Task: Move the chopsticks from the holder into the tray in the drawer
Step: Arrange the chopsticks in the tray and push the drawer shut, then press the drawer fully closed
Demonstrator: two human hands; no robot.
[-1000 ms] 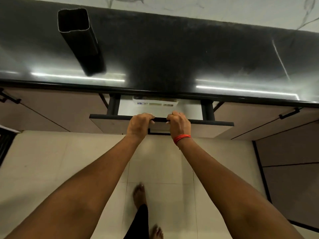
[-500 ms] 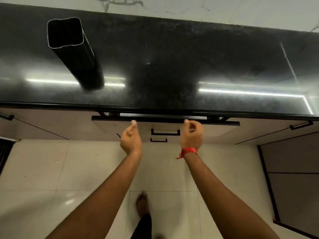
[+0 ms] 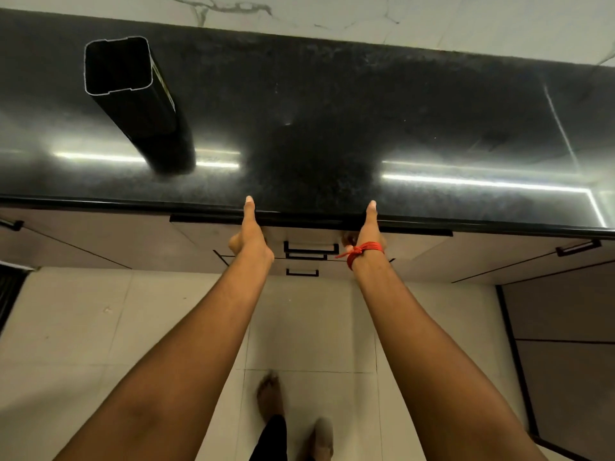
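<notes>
One thumb of the left hand [image 3: 250, 236] is stretched up over the front edge of the black counter [image 3: 332, 104], and its other fingers are curled under that edge against the drawer [image 3: 309, 232], so it cannot be told what they hold. The right hand [image 3: 366, 229] is placed the same way, thumb up and fingers hidden below the counter edge; its grip cannot be told either. A red string [image 3: 364, 250] is tied around the right wrist. The drawer front is seen tucked in just under the counter edge, and the tray and chopsticks cannot be seen. Small black handles [image 3: 309, 252] are seen on the cabinet fronts below the counter, between the two wrists. The tall black holder [image 3: 133, 101] is stood on the counter, far to the left of the hands, and only darkness is seen inside it. Long white lights are mirrored on the shiny counter. White marble wall [image 3: 366, 15] is seen behind the counter. Pale floor tiles [image 3: 149, 311] and two bare feet [image 3: 271, 397] are seen below the counter.
</notes>
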